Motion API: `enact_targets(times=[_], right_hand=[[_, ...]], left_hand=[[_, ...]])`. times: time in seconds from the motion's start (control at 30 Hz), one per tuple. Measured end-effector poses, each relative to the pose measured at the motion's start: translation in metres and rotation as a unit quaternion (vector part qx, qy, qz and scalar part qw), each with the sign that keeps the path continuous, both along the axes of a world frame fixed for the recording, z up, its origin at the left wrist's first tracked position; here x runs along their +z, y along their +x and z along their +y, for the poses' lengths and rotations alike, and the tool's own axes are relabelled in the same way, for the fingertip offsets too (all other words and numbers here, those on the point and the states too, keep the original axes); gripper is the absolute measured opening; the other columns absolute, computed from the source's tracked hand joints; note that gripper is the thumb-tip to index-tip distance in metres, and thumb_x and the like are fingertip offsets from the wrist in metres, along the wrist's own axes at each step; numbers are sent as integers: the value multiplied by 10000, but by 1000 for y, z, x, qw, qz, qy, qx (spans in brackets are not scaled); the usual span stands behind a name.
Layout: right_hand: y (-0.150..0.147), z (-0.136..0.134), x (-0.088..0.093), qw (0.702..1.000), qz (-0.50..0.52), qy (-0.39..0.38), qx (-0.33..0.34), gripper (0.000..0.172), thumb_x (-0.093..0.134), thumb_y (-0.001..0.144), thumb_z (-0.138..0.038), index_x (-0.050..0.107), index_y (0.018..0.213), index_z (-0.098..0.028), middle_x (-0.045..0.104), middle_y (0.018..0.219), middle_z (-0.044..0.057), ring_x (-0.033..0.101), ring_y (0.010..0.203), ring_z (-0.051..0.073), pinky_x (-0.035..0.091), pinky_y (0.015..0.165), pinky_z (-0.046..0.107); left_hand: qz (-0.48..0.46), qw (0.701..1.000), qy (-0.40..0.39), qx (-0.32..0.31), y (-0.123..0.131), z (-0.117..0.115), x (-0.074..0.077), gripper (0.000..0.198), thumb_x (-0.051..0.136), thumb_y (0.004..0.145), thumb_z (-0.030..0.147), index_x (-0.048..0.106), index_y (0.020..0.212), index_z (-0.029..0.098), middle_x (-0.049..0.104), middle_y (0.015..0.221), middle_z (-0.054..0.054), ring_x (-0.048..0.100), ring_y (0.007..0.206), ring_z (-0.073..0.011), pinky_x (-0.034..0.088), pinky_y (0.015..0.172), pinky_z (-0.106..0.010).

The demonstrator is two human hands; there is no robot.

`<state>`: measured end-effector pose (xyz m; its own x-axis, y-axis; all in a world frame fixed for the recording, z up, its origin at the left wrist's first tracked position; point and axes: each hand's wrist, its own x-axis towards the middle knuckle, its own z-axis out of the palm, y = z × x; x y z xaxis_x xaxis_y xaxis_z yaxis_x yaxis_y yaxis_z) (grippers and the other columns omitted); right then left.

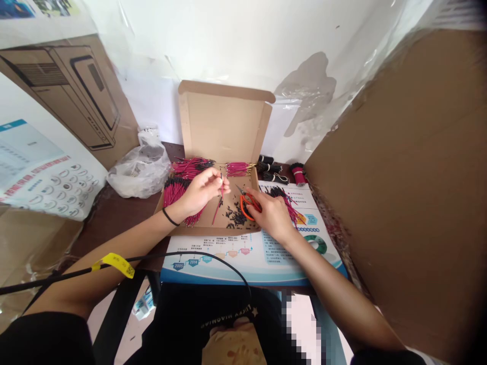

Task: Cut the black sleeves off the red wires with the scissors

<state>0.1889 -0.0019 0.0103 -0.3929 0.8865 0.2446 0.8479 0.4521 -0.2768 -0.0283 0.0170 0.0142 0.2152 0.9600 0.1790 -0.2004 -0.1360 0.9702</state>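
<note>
Our left hand [201, 191] pinches a thin, light, floppy red wire [221, 191] near its tip, while our right hand [271, 215] closes on orange-handled scissors [245, 207].

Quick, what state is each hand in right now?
Left hand: closed, pinching a thin red wire.
Right hand: closed, holding orange-handled scissors.

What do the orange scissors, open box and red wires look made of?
Scissors: glossy moulded plastic handles, probably steel blades by their grey sheen. Box: matte brown cardboard, judging by folded flaps. Wires: glossy red plastic insulation, likely; the cores are hidden.
</note>
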Motion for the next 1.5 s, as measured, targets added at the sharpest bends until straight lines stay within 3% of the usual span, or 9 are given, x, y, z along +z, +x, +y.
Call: enact_targets(times=[0.23, 0.47, 0.7, 0.87, 1.03, 1.2, 1.33, 1.5], right_hand=[[0, -2, 2, 1000, -6, 0, 4, 440, 473, 907, -245, 495, 1346, -236, 661, 1240, 62, 659, 1031, 243, 421, 861, 418], [0, -2, 0, 1000, -11, 7, 5, 453, 446, 909, -262, 489, 1358, -227, 675, 1209, 80, 671, 955, 232, 405, 845, 409], [1, -1, -4, 1000, -9, 13, 7, 476, 408, 917, -292, 465, 1386, -234, 687, 1178, 74, 672, 919, 231, 397, 834, 409], [1, 1, -5, 1000, 7, 15, 3, 513, 429, 898, -295, 445, 1404, -210, 683, 1181, 96, 670, 934, 248, 422, 842, 433], [3, 2, 0, 994, 107, 5, -6, 481, 522, 845, -290, 547, 1308, -161, 699, 1146, 100, 676, 913, 217, 481, 821, 360], [5, 0, 7, 990, 138, 25, -8, 362, 474, 836, -239, 589, 1166, -142, 714, 910, 87, 650, 757, 184, 475, 699, 297], [3, -5, 11, 990, 129, 32, 36, 365, 446, 835, -249, 571, 1162, -143, 682, 877, 79, 615, 737, 167, 464, 689, 278], [1, -9, 13, 987, 154, 31, 42, 317, 480, 816, -250, 601, 1093, -153, 662, 810, 46, 582, 669, 139, 463, 666, 259]], left_hand=[[124, 991, 27, -41, -3, 4, -11, 99, 513, 860, 150, 464, 945, 166, 505, 805, 34, 601, 700, -62, 556, 832, -339], [171, 982, 25, -73, -5, 3, -8, 40, 518, 851, 172, 492, 871, 148, 574, 780, -3, 666, 753, -113, 554, 752, -284], [221, 974, -3, -47, -12, 7, -5, 59, 543, 816, 149, 512, 866, 156, 573, 728, 2, 628, 627, -100, 515, 614, -248], [153, 986, -61, -38, -6, 2, -2, 46, 534, 806, 126, 554, 829, 161, 517, 655, 9, 468, 527, -62, 370, 503, -215], [98, 988, -109, -48, 1, -3, 3, 57, 557, 794, 140, 555, 740, 155, 407, 594, 26, 334, 490, -48, 231, 452, -215], [76, 988, -115, -67, 3, -7, 6, 85, 583, 814, 227, 565, 767, 158, 457, 633, 7, 408, 536, -66, 298, 478, -222], [46, 986, -136, -90, 6, -11, 6, 99, 599, 818, 255, 555, 812, 166, 488, 662, 4, 461, 573, -79, 354, 497, -221], [3, 979, -159, -129, 10, -14, 4, 79, 566, 852, 243, 560, 833, 167, 514, 702, -2, 490, 588, -79, 384, 515, -224]])
